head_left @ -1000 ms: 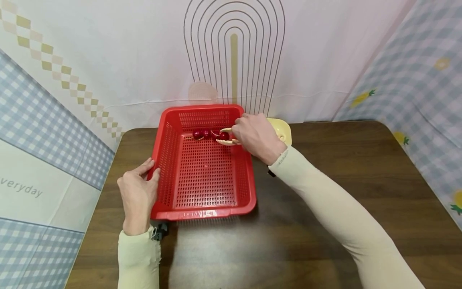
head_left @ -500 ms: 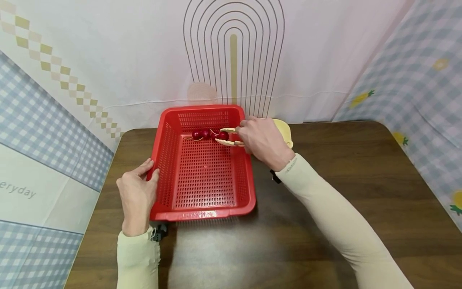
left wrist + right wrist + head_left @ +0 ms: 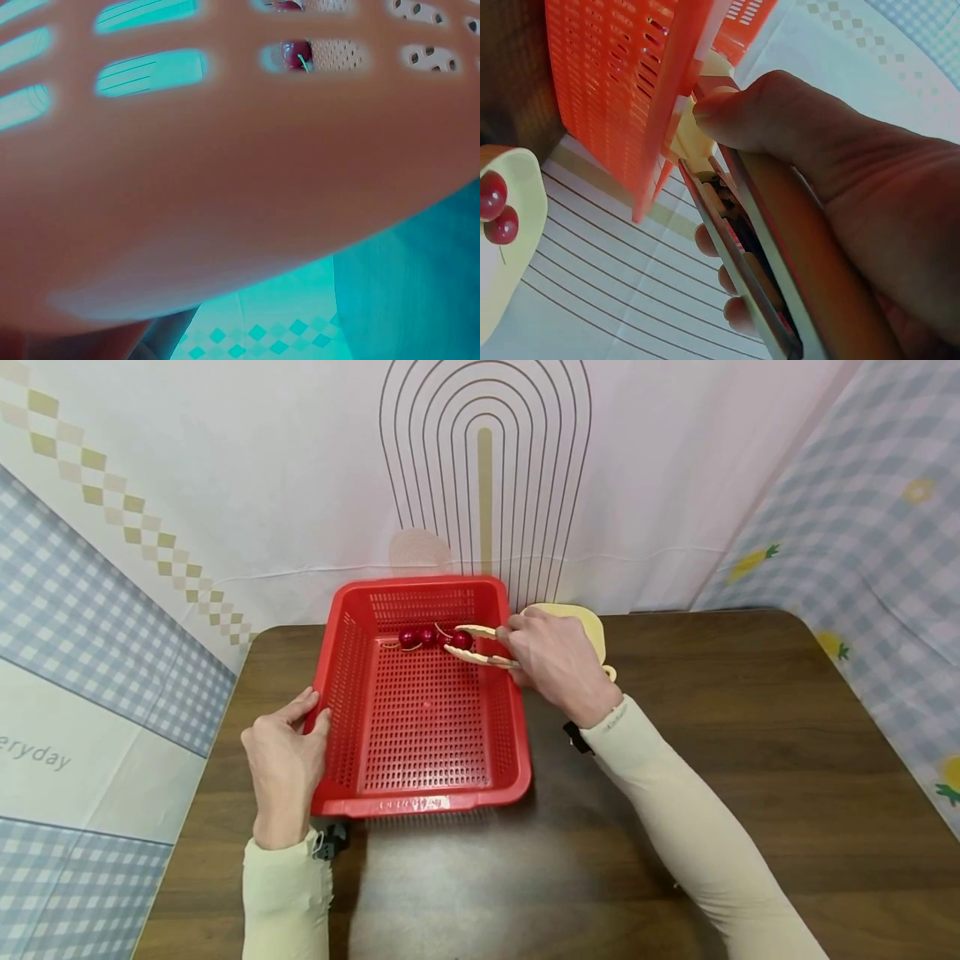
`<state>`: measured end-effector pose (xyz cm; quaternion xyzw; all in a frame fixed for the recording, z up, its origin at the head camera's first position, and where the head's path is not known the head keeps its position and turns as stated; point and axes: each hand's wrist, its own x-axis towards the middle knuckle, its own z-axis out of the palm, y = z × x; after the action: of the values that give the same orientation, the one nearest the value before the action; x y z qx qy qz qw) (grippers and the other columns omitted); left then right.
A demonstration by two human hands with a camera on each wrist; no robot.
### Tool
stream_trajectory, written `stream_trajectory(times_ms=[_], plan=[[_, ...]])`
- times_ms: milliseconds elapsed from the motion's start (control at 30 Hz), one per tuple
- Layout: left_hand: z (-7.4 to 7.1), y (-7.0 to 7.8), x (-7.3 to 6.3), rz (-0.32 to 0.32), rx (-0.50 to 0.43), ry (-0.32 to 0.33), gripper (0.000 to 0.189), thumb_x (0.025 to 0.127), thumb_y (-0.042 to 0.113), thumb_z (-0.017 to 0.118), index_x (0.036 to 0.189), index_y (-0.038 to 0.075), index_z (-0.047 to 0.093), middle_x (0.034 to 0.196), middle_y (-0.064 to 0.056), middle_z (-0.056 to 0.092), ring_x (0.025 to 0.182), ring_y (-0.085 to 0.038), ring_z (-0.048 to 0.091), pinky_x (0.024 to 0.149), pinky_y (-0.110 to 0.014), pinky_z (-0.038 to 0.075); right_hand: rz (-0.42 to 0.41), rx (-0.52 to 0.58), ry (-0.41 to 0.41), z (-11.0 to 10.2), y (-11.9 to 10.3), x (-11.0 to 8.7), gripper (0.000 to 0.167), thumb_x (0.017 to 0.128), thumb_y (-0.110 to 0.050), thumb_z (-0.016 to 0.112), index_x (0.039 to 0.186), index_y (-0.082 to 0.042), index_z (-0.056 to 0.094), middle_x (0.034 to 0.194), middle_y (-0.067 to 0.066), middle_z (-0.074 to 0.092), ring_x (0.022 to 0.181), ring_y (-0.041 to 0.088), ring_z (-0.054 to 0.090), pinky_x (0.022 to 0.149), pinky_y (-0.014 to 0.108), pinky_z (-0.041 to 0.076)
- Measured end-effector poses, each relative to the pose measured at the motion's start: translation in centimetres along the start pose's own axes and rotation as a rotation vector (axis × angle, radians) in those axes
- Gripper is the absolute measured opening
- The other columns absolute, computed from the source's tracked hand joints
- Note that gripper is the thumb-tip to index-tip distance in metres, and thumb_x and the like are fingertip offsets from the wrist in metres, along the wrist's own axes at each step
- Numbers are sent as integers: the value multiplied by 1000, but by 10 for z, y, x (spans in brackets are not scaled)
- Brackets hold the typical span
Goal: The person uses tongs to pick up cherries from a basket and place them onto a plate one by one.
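My left hand point(image 3: 287, 768) grips the left rim of a red perforated plastic basket point(image 3: 420, 806), thumb on the inner side. Several dark red cherries point(image 3: 408, 638) with stems lie in a row at the basket's far end. Over the right rim, my right hand point(image 3: 562, 660) holds a pair of cream-tipped tongs point(image 3: 486, 660). Their tips stand on either side of the rightmost cherry point(image 3: 461, 641). The right wrist view shows the fingers and thumb wrapped round the tongs' metal-edged handles point(image 3: 780, 225). Through the slots in the left wrist view, a cherry point(image 3: 296, 54) shows behind the basket wall point(image 3: 225, 142).
A pale yellow dish point(image 3: 591, 625) stands right of the basket, partly behind my right hand. Two cherries point(image 3: 501, 223) lie in it in the right wrist view. The brown wooden table point(image 3: 750, 718) meets a patterned cloth point(image 3: 315, 485) at the back.
My right hand has drawn back a little to the right and nearer with the tongs, whose tips remain around the rightmost cherry. The left hand and basket have hardly moved.
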<state>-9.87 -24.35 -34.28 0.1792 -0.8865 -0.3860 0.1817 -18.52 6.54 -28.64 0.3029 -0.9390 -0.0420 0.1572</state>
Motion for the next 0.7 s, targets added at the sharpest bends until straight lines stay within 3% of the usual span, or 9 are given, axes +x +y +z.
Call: stream_trajectory(times_ms=[700], plan=[[0,-1,0,10,-8,4,33,92,10,73,124,6,73,126,-7,72,112,-25,72,92,-41,57,68,19,14,6,-1,-8,10,83,-13,75,88,-15,67,75,2,61,71,21,56,49,37,51]])
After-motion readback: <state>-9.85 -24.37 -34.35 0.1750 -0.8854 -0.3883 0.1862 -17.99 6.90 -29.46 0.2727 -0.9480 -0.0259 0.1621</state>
